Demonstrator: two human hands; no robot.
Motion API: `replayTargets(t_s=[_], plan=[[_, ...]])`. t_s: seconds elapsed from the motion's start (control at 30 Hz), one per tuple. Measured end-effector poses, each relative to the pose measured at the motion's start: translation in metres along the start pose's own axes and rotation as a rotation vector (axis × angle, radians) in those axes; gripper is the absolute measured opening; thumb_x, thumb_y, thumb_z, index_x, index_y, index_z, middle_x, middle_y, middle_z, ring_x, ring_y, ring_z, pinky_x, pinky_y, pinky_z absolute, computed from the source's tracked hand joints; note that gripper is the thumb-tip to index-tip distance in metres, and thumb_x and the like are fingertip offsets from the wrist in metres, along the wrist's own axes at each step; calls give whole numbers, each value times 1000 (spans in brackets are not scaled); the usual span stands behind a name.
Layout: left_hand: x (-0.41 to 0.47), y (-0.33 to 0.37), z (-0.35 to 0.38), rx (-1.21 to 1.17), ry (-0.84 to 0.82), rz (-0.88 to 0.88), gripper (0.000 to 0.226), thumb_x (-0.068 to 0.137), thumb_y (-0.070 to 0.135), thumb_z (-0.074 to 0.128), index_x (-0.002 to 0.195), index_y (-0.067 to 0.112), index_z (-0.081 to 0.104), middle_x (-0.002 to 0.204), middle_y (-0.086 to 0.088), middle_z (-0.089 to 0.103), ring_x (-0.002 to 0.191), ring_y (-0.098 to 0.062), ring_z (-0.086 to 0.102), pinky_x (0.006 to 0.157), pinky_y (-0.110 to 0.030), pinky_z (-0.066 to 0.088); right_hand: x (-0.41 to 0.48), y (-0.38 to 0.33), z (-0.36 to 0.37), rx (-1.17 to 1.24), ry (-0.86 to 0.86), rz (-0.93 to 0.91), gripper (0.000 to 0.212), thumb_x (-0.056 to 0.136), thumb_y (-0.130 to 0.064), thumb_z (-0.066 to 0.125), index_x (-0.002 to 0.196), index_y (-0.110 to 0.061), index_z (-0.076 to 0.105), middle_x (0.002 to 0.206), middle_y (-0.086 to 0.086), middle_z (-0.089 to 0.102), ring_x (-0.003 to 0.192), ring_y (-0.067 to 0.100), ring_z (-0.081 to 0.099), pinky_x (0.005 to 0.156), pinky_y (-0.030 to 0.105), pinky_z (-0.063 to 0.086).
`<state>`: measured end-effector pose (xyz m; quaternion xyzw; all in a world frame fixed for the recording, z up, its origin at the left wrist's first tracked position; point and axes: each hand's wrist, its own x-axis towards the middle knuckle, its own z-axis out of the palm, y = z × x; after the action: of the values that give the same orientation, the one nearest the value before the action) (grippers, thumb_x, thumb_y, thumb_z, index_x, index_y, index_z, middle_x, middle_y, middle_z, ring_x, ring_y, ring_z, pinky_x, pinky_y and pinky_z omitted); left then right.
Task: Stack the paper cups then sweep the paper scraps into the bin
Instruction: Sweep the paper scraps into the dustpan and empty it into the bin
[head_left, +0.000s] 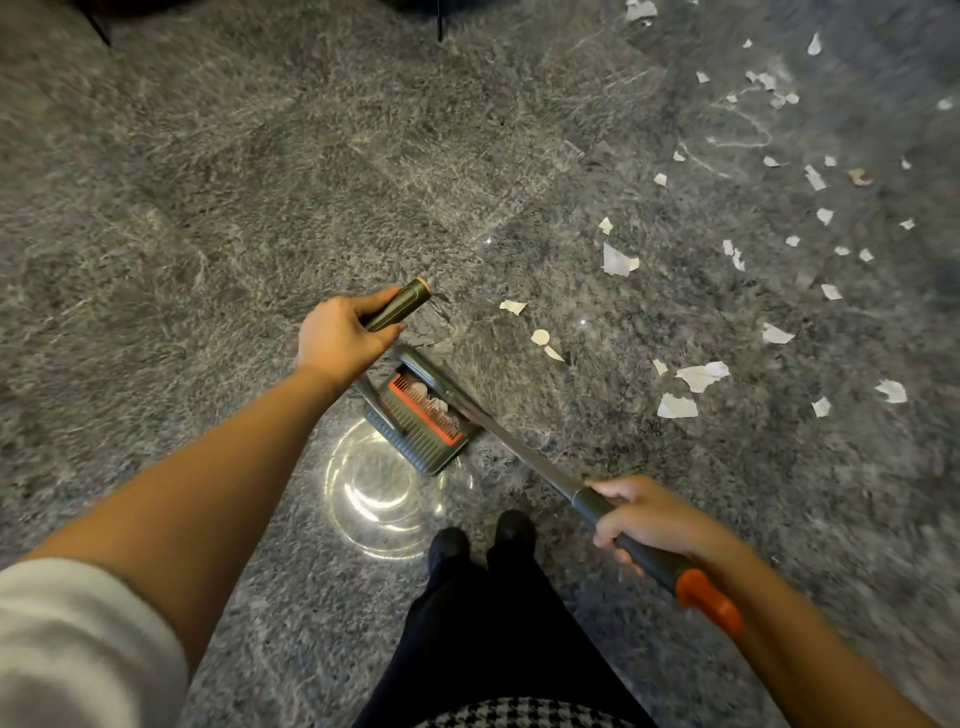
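Observation:
My left hand (340, 338) grips the dark handle (399, 306) of a standing dustpan (415, 415), grey with an orange comb, which sits on the floor just in front of my feet with a few white scraps inside. My right hand (641, 512) grips the dark grip of a broom handle (524, 457) with an orange end cap (711, 608); the metal shaft runs up-left to the dustpan, and the bristles are hidden there. Several white paper scraps (701, 374) lie scattered over the floor to the right. No paper cups are in view.
The floor (208, 208) is glossy grey stone with a bright lamp reflection (379, 493) by the dustpan. My dark shoes (483, 540) stand just below it. Thin dark furniture legs (440, 21) show at the top edge. More scraps (763, 83) lie at the far upper right.

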<state>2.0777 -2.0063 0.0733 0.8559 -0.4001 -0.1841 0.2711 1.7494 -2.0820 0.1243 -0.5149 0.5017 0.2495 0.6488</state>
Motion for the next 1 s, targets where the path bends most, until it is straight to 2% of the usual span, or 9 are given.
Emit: replayTargets(t_s=[0.17, 0.27, 0.37, 0.43, 0.53, 0.63, 0.73, 0.87, 1.0], plan=[[-9, -2, -4, -29, -14, -4, 45, 82, 29, 71, 125, 32, 61, 102, 0, 73, 63, -13, 61, 61, -27, 48, -15, 4, -13, 48, 49, -33, 52, 81, 11, 53, 127, -13, 50, 43, 5, 51, 34, 13, 47, 36, 21, 39], [-9, 1, -6, -26, -10, -9, 45, 82, 28, 71, 126, 33, 60, 101, 1, 73, 72, -13, 64, 64, -27, 47, -17, 4, -23, 96, 97, -36, 50, 81, 13, 53, 127, -7, 51, 46, 8, 52, 34, 15, 47, 36, 22, 39], [-1, 6, -9, -29, -8, 4, 44, 82, 30, 71, 124, 33, 61, 88, -2, 74, 64, -15, 62, 61, -27, 46, -16, 7, -31, 154, 173, -35, 47, 80, 14, 53, 124, -3, 54, 56, 14, 51, 34, 16, 46, 35, 22, 39], [8, 9, -10, -22, 3, 21, 43, 81, 30, 72, 123, 33, 62, 86, -2, 74, 63, -15, 62, 61, -28, 48, -15, 8, -36, 226, 211, -45, 39, 80, 17, 51, 115, 2, 57, 50, 13, 48, 31, 16, 43, 33, 20, 37], [22, 14, -8, -9, 7, 45, 43, 80, 29, 72, 123, 32, 63, 89, -2, 74, 65, -12, 61, 60, -24, 42, -17, 9, -47, 309, 281, -49, 33, 80, 18, 50, 102, -5, 60, 41, 11, 47, 28, 15, 42, 30, 18, 36], [40, 24, -4, -14, -6, 31, 43, 80, 31, 72, 122, 33, 63, 88, -3, 74, 66, -15, 63, 62, -27, 47, -13, 8, -62, 377, 321, -41, 33, 79, 19, 51, 95, -9, 59, 57, 16, 50, 29, 15, 44, 30, 18, 36], [62, 39, 2, -2, -25, 31, 43, 81, 30, 71, 123, 33, 62, 91, -4, 74, 71, -19, 65, 65, -31, 50, -2, 3, -81, 412, 354, -19, 35, 80, 18, 50, 106, -4, 57, 59, 17, 50, 29, 16, 43, 31, 18, 37], [98, 58, 9, 11, -85, 31, 44, 83, 30, 70, 125, 35, 60, 77, -6, 71, 67, -26, 66, 66, -37, 54, 20, -11, -110, 435, 407, 25, 52, 80, 16, 50, 129, 1, 45, 43, 12, 48, 29, 14, 44, 30, 19, 37], [140, 73, 17, 55, -117, 81, 44, 83, 29, 70, 126, 34, 61, 67, -3, 65, 63, -23, 64, 65, -37, 54, 44, -36, -130, 478, 453, 46, 25, 79, 16, 53, 103, 10, 58, 48, 13, 49, 31, 14, 45, 30, 18, 38]])
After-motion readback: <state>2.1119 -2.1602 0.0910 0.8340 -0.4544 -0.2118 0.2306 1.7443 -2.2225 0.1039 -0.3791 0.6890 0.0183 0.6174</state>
